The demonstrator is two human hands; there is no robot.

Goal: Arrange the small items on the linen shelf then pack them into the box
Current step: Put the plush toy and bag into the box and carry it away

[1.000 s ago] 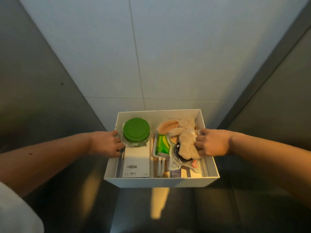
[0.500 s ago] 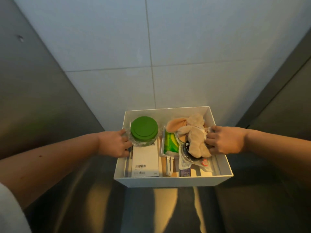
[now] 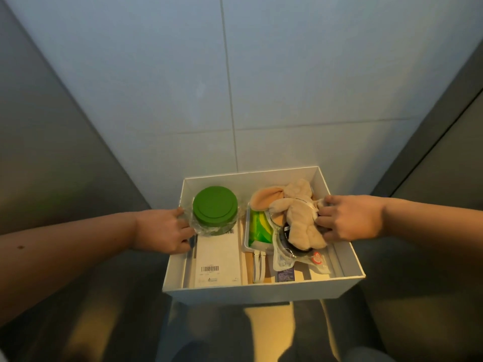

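Head view (the only one): the box sits straight ahead between my hands, its long axis running away from me, with the items already inside. My left hand curls over the left wall, fingers against the wrapped jar in the far-left corner. My right hand reaches over the right wall, fingers bunched into the plush; I cannot tell whether it also clamps that wall. A carton lies flat on the near side of the jar, with a pouch beside it. The far rim is near the pale back wall. The grey side panels stand well apart, so I judge there is room to lift or slide.
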